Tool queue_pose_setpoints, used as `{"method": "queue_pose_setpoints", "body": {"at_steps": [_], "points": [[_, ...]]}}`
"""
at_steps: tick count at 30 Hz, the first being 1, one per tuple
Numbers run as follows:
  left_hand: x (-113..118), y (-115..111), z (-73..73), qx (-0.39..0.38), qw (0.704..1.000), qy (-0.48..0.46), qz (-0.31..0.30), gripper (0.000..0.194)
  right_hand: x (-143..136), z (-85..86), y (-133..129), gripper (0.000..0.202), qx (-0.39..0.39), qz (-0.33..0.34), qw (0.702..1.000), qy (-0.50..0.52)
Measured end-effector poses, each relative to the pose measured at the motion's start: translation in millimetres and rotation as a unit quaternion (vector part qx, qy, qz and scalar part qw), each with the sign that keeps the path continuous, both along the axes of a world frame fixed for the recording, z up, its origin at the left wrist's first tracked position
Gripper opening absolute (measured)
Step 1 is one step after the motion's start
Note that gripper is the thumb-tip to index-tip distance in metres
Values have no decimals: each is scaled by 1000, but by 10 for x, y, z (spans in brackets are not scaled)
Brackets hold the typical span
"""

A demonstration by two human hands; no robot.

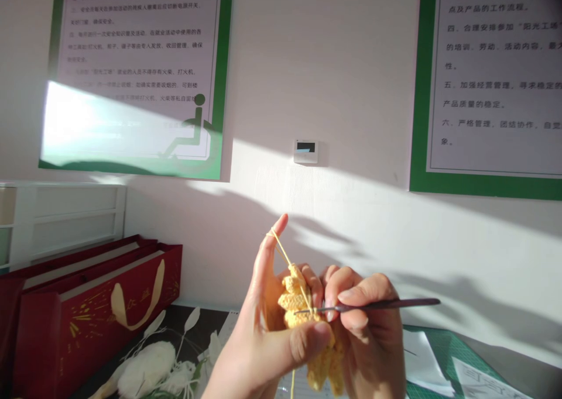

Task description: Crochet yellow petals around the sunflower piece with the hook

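Observation:
A yellow crocheted piece [292,299] with several pointed lobes is held up at the lower middle. My left hand [274,340] pinches it between thumb and fingers, its index finger raised with yellow yarn [281,247] looped round the tip. My right hand [369,323] grips a dark crochet hook [408,303] between thumb and fingers, close beside the left. The hook's thin metal tip lies across the front of the piece, by the taut yarn. More of the yellow work hangs below, partly hidden by both hands.
Red gift bags [105,311] and a white rack [74,212] stand at the left. White fluffy craft pieces [147,367] lie on the dark table. Papers [424,361] rest on a green cutting mat [465,352] at the right. Posters and a thermostat [306,152] are on the wall.

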State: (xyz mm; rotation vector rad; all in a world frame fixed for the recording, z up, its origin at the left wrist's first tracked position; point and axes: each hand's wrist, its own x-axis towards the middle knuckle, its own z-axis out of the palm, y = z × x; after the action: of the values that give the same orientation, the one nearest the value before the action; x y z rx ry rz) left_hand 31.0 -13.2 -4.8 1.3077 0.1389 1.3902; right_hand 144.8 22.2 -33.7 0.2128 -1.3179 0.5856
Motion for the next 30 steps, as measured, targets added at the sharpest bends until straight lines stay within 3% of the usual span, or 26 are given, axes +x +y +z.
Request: {"method": "queue_pose_setpoints", "body": {"at_steps": [7,11,17,22,26,30], "points": [[12,-25,4,13,999,4,-31,125,32,-29,-59,16,-122,100,987,26],[17,-9,-12,9,999,6,-52,120,92,-63,-65,17,-131,95,987,0],[-8,-8,-5,-10,998,26,-63,111,123,-46,-127,15,-122,34,992,10],[-17,-7,13,-34,994,34,-100,107,134,-11,-180,18,-154,52,987,5],[31,-1,3,-37,999,25,-21,97,122,3,-220,20,-228,73,971,13],[79,13,-8,-34,997,27,69,89,74,55,-274,31,-349,89,932,46]]}}
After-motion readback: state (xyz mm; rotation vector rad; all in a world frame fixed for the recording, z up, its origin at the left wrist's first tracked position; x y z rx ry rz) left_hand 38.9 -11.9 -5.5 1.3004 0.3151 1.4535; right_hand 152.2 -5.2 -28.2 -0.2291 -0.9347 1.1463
